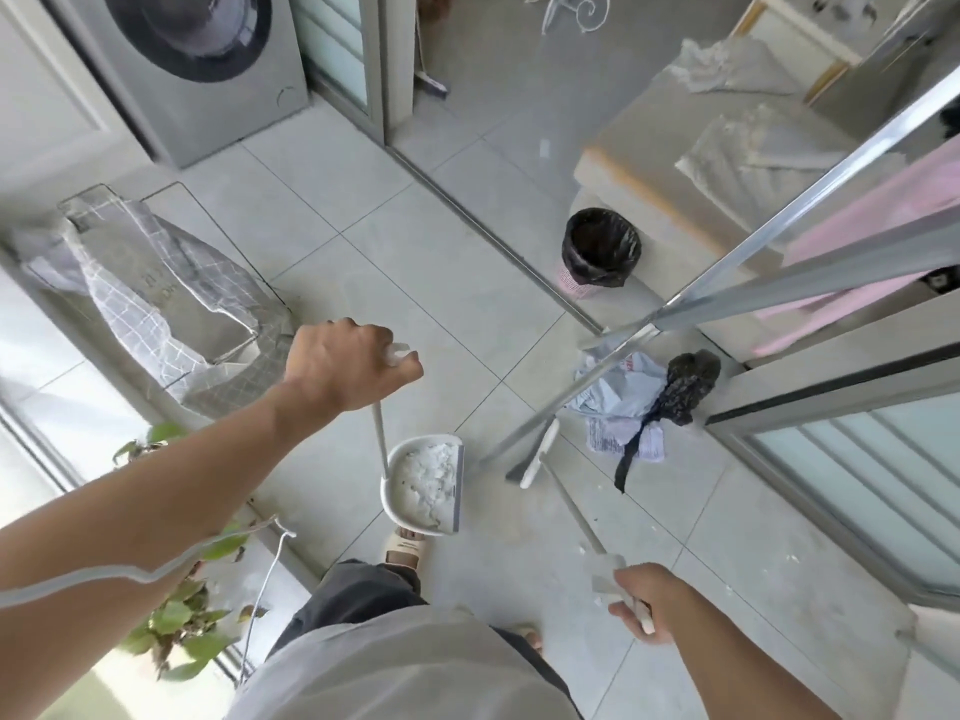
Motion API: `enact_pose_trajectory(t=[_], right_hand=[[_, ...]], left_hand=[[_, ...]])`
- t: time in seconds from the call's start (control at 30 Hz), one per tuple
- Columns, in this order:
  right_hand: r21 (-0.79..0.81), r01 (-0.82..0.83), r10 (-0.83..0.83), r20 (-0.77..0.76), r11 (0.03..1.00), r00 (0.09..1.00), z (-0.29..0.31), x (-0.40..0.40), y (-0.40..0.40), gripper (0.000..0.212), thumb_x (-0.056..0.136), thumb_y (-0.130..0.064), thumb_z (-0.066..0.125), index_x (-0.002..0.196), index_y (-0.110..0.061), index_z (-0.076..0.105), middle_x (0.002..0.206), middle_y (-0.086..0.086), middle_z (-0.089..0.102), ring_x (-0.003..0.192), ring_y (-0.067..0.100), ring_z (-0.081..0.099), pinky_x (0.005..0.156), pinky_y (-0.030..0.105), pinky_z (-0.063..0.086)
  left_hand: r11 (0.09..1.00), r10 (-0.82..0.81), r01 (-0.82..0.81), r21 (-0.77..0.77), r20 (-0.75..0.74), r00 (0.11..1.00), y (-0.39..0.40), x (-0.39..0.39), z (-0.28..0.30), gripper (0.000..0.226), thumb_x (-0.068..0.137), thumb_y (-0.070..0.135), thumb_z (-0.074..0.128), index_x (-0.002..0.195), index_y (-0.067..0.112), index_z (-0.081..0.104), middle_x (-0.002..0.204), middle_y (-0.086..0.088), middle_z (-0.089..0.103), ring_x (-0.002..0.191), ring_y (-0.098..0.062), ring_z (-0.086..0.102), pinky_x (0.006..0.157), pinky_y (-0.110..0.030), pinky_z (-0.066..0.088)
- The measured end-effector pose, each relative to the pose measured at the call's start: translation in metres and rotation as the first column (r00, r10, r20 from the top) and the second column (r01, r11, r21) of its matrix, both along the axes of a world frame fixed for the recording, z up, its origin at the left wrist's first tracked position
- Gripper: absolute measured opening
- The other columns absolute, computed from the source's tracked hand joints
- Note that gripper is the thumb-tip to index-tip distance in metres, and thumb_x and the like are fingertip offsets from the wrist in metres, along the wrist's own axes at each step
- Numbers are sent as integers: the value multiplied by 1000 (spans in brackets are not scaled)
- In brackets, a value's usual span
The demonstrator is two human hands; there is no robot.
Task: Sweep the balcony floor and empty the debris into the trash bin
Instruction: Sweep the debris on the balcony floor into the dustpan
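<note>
Left hand point(349, 366) has its fingers curled tight round the top of the dustpan handle point(379, 439), and the dustpan point(423, 483) hangs just above the tiled floor point(467, 314), full of white debris point(426, 478). Right hand point(652, 600) is wrapped round the broom handle point(574, 506), fingers closed on it, broom head point(537, 454) down on the tiles. The trash bin point(600, 246) with its black liner sits well apart, past the sliding door track point(493, 236).

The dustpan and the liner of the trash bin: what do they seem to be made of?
The dustpan looks like moulded white plastic, smooth and matte, with a thin pale handle. The liner seems thin black plastic film: it is glossy and wrinkled, folded over the rim.
</note>
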State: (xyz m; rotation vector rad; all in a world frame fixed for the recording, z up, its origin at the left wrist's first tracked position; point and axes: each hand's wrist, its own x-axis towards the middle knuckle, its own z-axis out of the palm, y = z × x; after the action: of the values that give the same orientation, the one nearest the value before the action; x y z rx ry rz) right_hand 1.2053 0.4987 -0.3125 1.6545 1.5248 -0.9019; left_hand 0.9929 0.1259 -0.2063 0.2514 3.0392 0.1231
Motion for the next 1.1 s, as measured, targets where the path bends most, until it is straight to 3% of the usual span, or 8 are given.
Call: enact_pose_trajectory(t=[0.1, 0.17, 0.23, 0.3, 0.53, 0.6, 0.73, 1.1], right_hand=[[167, -172, 164, 62, 971, 985, -4, 0, 2, 24, 88, -14, 48, 108, -2, 55, 79, 19, 72, 41, 19, 54, 42, 16, 40], [221, -203, 206, 13, 954, 979, -6, -6, -1, 22, 85, -16, 54, 100, 0, 59, 84, 16, 69, 46, 19, 57, 42, 19, 47], [246, -190, 208, -50, 951, 977, -7, -11, -1, 25, 78, -20, 61, 89, 2, 66, 70, 11, 66, 50, 21, 59, 48, 22, 51], [228, -140, 163, -84, 963, 983, -5, -15, 0, 24, 76, -22, 63, 82, 1, 67, 55, 7, 58, 44, 19, 51, 43, 19, 40], [238, -104, 136, -122, 966, 983, 8, -23, 9, 20, 75, -19, 60, 63, -4, 57, 50, 7, 48, 39, 17, 37, 41, 17, 28], [227, -114, 148, -142, 967, 979, 4, -30, 10, 20, 78, -21, 61, 66, -5, 57, 53, 8, 46, 38, 15, 33, 40, 17, 25], [179, -75, 109, -185, 981, 977, -12, -58, 11, 17, 81, -21, 63, 75, -7, 55, 58, 8, 43, 41, 15, 29, 41, 18, 21], [88, 42, -20, -233, 995, 972, -36, -110, 14, 13, 86, -15, 61, 83, -3, 58, 58, 9, 45, 40, 14, 29, 38, 15, 18]], left_hand=[[1000, -31, 31, -5, 21, 999, 7, -6, -13, 40, 83, 60, 45, 70, 23, 51, 76, -8, 66, 70, -31, 57, 62, -30, 35], [999, -50, 50, -13, 57, 997, 13, -13, -22, 40, 84, 63, 43, 74, 25, 51, 72, -6, 60, 66, -28, 50, 62, -29, 35], [997, -70, 74, -34, 108, 992, 21, -20, -33, 45, 84, 64, 40, 78, 23, 56, 67, -1, 51, 67, -27, 49, 61, -29, 35], [993, -95, 105, -52, 156, 983, 31, -28, -44, 47, 84, 64, 37, 82, 23, 59, 67, 1, 48, 69, -26, 52, 61, -29, 36], [986, -147, 157, -58, 154, 977, 42, -54, -78, 47, 84, 68, 32, 86, 25, 54, 69, -1, 52, 76, -27, 59, 64, -30, 37], [987, -132, 144, -66, 151, 980, 43, -61, -85, 51, 84, 67, 30, 90, 25, 57, 75, -5, 60, 76, -28, 60, 64, -30, 38], [989, -80, 99, -112, 161, 984, 44, -71, -96, 57, 85, 64, 26, 97, 20, 60, 61, -4, 46, 66, -27, 55, 61, -31, 38], [991, -78, 92, -102, 134, 988, 52, -80, -101, 53, 86, 61, 30, 90, 15, 57, 55, -4, 38, 59, -26, 49, 58, -31, 34]])
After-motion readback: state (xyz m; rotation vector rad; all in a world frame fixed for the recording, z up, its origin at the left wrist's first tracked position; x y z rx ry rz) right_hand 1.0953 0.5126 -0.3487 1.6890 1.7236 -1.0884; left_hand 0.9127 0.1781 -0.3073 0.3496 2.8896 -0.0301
